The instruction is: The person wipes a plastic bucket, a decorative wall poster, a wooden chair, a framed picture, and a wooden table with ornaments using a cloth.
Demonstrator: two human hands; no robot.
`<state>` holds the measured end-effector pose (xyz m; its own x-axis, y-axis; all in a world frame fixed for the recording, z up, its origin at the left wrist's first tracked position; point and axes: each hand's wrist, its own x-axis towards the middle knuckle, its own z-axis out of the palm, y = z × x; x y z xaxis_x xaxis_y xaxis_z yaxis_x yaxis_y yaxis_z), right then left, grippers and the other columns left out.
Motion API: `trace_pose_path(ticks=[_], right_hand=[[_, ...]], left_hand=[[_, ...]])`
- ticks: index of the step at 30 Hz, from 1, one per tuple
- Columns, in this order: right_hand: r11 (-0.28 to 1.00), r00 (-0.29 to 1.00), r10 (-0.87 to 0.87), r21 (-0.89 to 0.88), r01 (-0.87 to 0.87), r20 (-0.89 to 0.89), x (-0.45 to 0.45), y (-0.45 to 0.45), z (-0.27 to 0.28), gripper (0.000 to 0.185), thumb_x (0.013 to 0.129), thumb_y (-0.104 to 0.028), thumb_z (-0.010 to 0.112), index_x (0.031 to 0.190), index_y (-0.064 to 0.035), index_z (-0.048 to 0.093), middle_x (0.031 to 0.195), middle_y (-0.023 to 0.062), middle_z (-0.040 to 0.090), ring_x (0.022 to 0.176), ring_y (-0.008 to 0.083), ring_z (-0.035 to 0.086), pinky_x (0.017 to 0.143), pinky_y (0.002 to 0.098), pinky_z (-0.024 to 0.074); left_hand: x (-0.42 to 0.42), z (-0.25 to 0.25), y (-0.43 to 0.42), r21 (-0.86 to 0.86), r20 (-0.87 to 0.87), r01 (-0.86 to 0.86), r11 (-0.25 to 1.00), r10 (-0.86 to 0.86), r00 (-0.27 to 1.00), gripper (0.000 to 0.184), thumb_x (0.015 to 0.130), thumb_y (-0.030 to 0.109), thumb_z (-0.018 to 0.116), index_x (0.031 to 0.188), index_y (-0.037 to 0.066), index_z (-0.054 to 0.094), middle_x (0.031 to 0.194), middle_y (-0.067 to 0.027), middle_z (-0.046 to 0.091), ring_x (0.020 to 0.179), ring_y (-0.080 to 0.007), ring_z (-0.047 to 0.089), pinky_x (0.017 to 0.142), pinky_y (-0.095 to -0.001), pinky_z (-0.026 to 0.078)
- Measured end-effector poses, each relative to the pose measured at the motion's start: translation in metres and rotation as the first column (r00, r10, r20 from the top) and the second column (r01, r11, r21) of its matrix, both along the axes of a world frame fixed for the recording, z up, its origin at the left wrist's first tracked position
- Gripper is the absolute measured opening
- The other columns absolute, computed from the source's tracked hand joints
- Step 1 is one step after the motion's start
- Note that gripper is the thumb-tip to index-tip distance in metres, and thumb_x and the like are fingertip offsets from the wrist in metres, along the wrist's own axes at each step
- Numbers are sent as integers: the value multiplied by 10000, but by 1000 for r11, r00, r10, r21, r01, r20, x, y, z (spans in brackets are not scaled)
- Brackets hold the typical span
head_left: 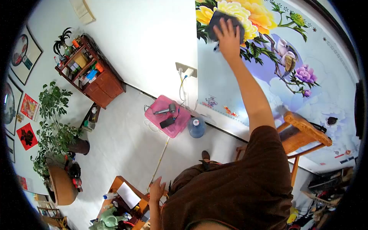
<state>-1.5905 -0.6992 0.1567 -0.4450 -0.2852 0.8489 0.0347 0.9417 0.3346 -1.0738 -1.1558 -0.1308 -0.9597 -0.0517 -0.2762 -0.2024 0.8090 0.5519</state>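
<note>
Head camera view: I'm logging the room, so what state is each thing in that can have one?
Right hand: fingers spread on the cloth
Dark cloth: under that hand, against the flower picture
Left hand: lowered, grip unclear
White plug: plugged in
Hair dryer: lying down, on or off unclear
Water bottle: upright
Cabinet: lower doors shut

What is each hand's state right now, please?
Left hand: nothing visible in it; cannot tell whether open.
Right hand: open, fingers spread over a dark cloth on the floral mural.
</note>
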Motion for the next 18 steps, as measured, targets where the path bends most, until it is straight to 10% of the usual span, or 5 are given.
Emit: trace_pose_path(ticks=[4,8,12,18], right_hand=[[881,945,-205,469,65,255,-9,-5,-111,471,915,-265,485,1378,-189,525,1575,41,330,1452,261,287,1145,542,256],[798,884,-9,536,-275,467,-30,21,-203,481,886,-291,543,1324,-94,560,1561,54,353,1459,228,278,1188,499,204],[828,868,124,431,-357,481,-36,15,-136,391,903,-250,539,1262,-128,631,1568,56,344,1464,216,269,1208,488,173],[987,990,139,79,-141,26,-55,-4,47,489,906,-211,500,1394,-235,519,1595,35,295,1466,256,259,1140,605,197]], left_hand=[[-82,13,35,47,-43,51,998,-49,998,473,942,341,609,1311,50,565,1263,-199,620,1165,-377,581,977,-443,470],[-150,23,63,16,-92,179,984,-176,980,486,943,358,608,1324,59,560,1291,-195,604,1177,-373,576,995,-435,461],[-214,45,84,88,-91,264,960,-256,962,475,943,356,607,1312,59,571,1286,-173,613,1197,-365,562,1008,-418,456],[-349,82,119,-33,-412,556,831,-518,750,396,916,288,612,1223,40,585,1242,-196,610,1130,-375,581,953,-436,470]])
